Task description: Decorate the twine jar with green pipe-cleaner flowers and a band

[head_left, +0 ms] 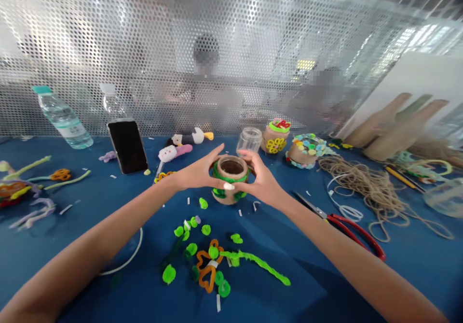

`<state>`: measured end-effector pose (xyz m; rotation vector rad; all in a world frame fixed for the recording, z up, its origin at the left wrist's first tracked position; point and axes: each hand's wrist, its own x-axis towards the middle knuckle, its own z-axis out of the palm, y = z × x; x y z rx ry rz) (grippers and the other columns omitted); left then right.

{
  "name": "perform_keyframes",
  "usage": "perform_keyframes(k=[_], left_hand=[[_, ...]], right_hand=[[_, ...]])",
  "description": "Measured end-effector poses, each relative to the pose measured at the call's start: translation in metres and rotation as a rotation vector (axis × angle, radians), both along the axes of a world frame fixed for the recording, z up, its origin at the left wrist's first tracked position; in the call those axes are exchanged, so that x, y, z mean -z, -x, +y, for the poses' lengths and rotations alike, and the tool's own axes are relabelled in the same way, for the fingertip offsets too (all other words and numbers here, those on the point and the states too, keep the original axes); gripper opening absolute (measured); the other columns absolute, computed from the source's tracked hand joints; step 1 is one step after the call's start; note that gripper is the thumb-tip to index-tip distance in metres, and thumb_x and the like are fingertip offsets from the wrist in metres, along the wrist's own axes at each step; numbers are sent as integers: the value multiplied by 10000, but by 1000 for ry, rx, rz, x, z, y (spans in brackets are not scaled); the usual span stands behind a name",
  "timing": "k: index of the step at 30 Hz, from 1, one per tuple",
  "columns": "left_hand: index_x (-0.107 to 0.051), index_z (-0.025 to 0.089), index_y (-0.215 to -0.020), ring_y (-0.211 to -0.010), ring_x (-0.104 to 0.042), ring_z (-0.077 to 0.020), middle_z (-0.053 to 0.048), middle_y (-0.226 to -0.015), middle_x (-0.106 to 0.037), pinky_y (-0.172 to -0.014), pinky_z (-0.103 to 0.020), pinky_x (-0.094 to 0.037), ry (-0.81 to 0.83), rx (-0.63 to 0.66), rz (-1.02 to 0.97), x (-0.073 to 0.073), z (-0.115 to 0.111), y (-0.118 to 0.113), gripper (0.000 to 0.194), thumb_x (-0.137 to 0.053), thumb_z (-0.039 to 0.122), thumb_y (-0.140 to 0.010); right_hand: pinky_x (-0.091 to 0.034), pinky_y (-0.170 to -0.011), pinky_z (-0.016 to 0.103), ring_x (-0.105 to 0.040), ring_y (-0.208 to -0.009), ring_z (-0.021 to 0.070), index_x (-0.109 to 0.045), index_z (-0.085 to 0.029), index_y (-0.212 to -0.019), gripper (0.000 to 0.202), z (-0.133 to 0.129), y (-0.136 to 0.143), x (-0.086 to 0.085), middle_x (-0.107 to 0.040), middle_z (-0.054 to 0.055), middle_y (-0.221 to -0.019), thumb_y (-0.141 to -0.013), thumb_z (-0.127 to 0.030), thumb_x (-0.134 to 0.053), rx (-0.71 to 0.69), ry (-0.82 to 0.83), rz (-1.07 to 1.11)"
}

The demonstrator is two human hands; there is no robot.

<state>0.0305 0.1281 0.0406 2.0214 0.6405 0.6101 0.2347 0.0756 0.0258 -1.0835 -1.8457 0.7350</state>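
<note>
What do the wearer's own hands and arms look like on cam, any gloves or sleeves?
Left hand and right hand: human, slim, ungloved. Left forearm and right forearm: no sleeves, watch or bracelet visible. White spot at the thumb tips, can't tell what it is.

A blue desk (275, 299) strewn with craft supplies
Lying on it: red-handled scissors (334, 218) beside tangled twine (361, 183), orange pipe-cleaner loops (209, 267) among green tufts (169, 274), and a clear empty jar (249, 140) near two decorated jars (275, 137).
</note>
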Motion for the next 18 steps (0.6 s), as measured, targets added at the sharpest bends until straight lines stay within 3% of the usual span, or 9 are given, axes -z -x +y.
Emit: perform_keyframes(k=[4, 8, 10, 13, 15, 18], left_hand=[[-368, 170, -1327, -1239, -426, -264, -141, -1363, -422, -1029, -417, -360, 4, 41, -27, -1, 8, 11, 773, -722, 323, -658], [-423, 120, -1275, -1091, -555, -255, -150, -1182, -575, -961, -421, -420, -40, -67, 29, -7, 9, 16, 728, -727, 326, -647], [-438, 133, -1265, -1101, -545, -257, -144, -1197, -563, -962, -425, -416, -101, -101, 61, -6, 10, 16, 724, -733, 351, -641], [-362, 167, -1329, -1238, -420, -270, -150, -1378, -393, -1014, -429, -366, -121, -104, 37, 0, 12, 15, 810, -740, 358, -638], [-313, 170, -1360, -1280, -367, -260, -144, -1424, -327, -1041, -422, -336, -42, -19, -19, 5, 14, 14, 817, -719, 330, -668], [-343, 184, -1350, -1267, -392, -245, -121, -1392, -392, -1046, -424, -331, 88, 111, -82, 8, 13, 11, 727, -680, 267, -711]], right_hand=[[-344, -1029, 456, -430, -1231, 269, -270, -248, -1342, 833, 8, -9, -1, -454, 126, -1318, -668, -373, -743, -139, 82, 98], [-320, -1051, 450, -376, -1276, 252, -233, -271, -1382, 807, 16, -22, -5, -400, 99, -1382, -727, -353, -698, -320, 208, 124], [-345, -1031, 451, -404, -1253, 260, -264, -267, -1374, 785, 14, -23, -7, -422, 103, -1357, -727, -350, -701, -305, 186, 95], [-346, -1023, 472, -406, -1245, 291, -286, -253, -1368, 872, 8, -16, -8, -435, 117, -1340, -649, -367, -765, -168, 105, 11], [-340, -1029, 475, -398, -1249, 304, -322, -239, -1352, 872, 4, -11, -7, -433, 118, -1347, -624, -377, -781, -80, 54, -40], [-369, -1015, 461, -408, -1244, 299, -369, -223, -1319, 766, 2, -7, -6, -425, 117, -1357, -672, -391, -744, -94, 58, -35]])
